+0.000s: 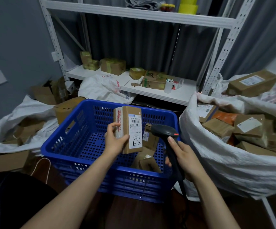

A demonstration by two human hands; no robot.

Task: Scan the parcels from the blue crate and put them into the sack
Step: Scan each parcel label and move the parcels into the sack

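**Operator:** Where is the parcel, and what do my hands hold?

**Manual:** The parcel (130, 129) is in the air above the blue crate (117, 184), clear of its floor. Your left hand (115, 139) grasps it by the lower left edge, the thumb close to the white label (135, 129). Your right hand (181, 156) is wrapped round the handle of the scanner (163, 129), with one digit laid up the neck.

**Operator:** How does the parcel lie?

**Manual:** Its long axis is close to upright. The label face is turned towards you. The taped narrow side faces left. The barcode sits in the upper half of the label, with the handwritten number below it.

**Operator:** How do I scan it well?

**Manual:** The scanner head is just beside the parcel's right edge, level with the lower half of the label, and appears to point left. Proceed as follows:
1. Raise or tilt the head until its window faces the barcode.
2. Draw the head back a little (a head this close probably cannot cover the whole code).
3. Keep your thumb off the label.
4. Hold the parcel steady while you press the trigger.
5. Confirm the read, then carry the parcel right to the sack (224, 162).

More parcels (148, 162) lie in the crate's right-hand part.
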